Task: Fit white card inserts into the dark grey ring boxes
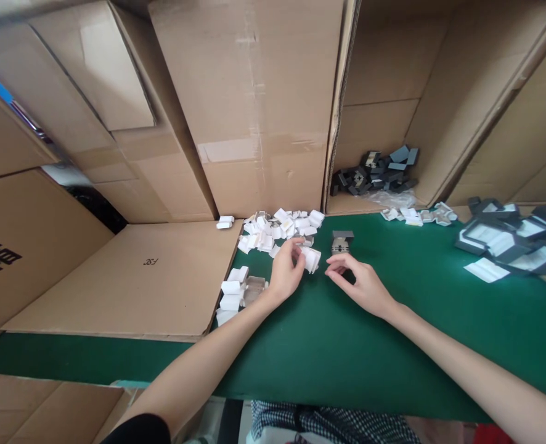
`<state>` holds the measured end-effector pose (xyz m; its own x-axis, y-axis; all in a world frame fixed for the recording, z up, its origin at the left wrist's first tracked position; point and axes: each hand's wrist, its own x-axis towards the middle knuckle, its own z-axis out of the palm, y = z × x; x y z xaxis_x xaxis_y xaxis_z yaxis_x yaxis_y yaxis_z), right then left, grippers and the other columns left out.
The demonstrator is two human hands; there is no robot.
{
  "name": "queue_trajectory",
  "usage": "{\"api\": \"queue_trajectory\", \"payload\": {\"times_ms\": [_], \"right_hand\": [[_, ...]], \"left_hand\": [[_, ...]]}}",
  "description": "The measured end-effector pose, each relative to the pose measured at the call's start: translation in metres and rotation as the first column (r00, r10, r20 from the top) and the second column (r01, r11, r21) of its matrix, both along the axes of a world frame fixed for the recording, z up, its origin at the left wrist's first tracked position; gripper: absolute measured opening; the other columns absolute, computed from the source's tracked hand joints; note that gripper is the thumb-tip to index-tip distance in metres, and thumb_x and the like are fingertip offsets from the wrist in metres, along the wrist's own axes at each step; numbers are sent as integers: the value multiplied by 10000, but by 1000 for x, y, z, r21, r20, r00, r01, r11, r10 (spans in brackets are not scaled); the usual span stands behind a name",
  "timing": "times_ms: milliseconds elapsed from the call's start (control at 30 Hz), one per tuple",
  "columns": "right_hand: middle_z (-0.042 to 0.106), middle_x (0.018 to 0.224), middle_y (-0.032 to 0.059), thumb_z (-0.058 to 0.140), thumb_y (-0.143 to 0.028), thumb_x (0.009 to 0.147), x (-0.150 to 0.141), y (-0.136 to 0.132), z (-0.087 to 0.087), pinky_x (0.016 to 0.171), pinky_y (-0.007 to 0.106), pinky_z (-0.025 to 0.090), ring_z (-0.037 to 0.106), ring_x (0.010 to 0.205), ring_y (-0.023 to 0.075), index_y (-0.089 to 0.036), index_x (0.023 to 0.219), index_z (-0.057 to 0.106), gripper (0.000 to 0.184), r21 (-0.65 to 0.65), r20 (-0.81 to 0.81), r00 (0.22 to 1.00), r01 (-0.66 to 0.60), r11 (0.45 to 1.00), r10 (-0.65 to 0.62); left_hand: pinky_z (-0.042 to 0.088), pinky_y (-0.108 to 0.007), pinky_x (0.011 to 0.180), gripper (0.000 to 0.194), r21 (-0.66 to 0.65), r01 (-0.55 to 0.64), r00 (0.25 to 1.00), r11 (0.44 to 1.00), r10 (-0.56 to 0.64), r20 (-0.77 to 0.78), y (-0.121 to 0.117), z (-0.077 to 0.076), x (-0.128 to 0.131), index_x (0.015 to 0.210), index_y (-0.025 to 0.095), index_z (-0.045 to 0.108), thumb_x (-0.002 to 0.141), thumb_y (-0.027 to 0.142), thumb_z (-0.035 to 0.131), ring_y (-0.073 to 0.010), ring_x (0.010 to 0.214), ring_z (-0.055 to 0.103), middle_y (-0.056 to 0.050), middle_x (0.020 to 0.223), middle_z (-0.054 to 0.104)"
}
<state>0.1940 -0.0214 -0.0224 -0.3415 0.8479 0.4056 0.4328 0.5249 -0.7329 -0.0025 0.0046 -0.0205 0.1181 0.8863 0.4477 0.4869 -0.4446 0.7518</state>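
Note:
My left hand (288, 270) is closed on a small white folded piece (310, 259), which sticks out past its fingertips to the right. Just across a narrow gap, my right hand (358, 283) has its fingers curved, with thumb and index finger apart and nothing visible between them. Behind the right fingertips a small dark grey box (341, 240) stands on the green table with its lid raised. A heap of white pieces (280, 225) lies beyond the left hand. More white pieces (231, 295) are lined up left of the left wrist, beside a greyish translucent piece (255, 287).
A flat cardboard sheet (129, 277) covers the left of the green table (310, 351). Tall cardboard boxes (264, 111) wall the back. Dark small boxes (384, 172) fill part of an open carton. At right lie open dark boxes with white insides (499, 234) and several white pieces (416, 216).

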Motion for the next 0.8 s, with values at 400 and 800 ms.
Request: {"api": "queue_trajectory", "payload": {"times_ms": [400,800], "right_hand": [[689,799,36,586,-422,820,-4,-3,8,663,337,519,636,731,197,-221,849,648,212,13,-59,998,31,999,-30],[704,881,32,535,-420,857,0,0,8,712,336,530,658,785,197,-228,939,660,243,-100,-74,997,-43,994,35]], "left_hand": [[440,-209,627,314,48,175,985,983,-174,-13,-14,-1,11,1176,207,456,862,193,456,-95,699,510,-13,886,511],[500,-251,710,295,-45,212,972,976,-206,116,-7,-4,10,1129,203,509,847,133,454,-111,751,550,-23,872,515]]}}
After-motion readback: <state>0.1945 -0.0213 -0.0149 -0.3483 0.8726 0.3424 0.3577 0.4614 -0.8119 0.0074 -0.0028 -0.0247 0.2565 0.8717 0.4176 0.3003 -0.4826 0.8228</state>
